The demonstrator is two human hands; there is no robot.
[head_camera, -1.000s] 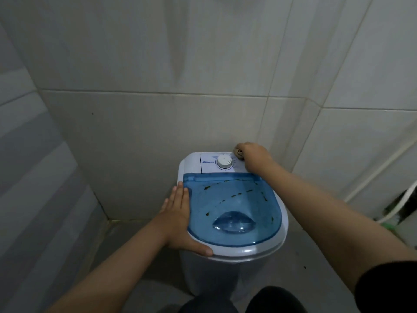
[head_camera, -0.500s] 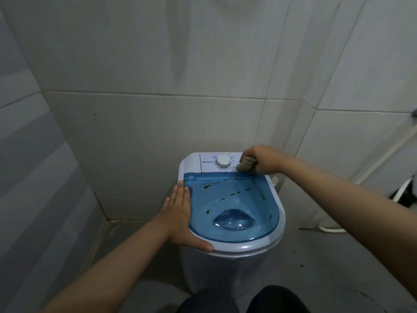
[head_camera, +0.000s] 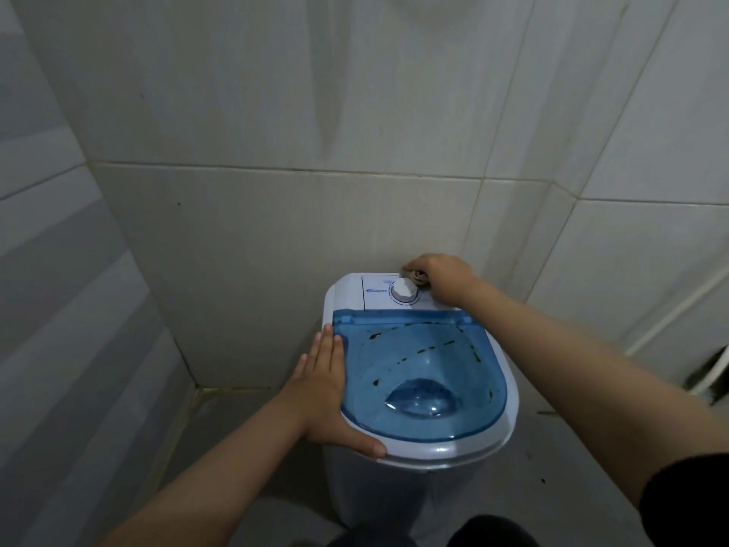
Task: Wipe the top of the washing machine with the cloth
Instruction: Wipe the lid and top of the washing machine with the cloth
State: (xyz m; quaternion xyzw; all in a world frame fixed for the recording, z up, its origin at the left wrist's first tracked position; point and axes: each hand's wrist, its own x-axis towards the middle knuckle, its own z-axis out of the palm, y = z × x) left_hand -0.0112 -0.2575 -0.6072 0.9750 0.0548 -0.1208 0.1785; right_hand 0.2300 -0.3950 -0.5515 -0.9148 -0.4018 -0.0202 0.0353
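Observation:
A small white washing machine (head_camera: 453, 454) with a see-through blue lid (head_camera: 418, 365) stands against the tiled wall. Dark specks streak the lid. A white dial (head_camera: 403, 289) sits on the back control panel. My right hand (head_camera: 442, 276) is at the panel's back right corner, just behind and right of the dial, shut on a small bunched grey-brown cloth (head_camera: 417, 275) that mostly hides under my fingers. My left hand (head_camera: 325, 384) lies flat against the machine's left rim, fingers together, thumb hooked over the front edge.
Tiled walls close in behind and to the left. A white pipe (head_camera: 670, 313) runs down the right wall, and a dark object with a white hose (head_camera: 714, 373) sits low at the right. Grey floor surrounds the machine.
My right hand with the cloth has gone from the panel's front edge beside the dial back to the rear right corner. My left hand has stayed on the rim.

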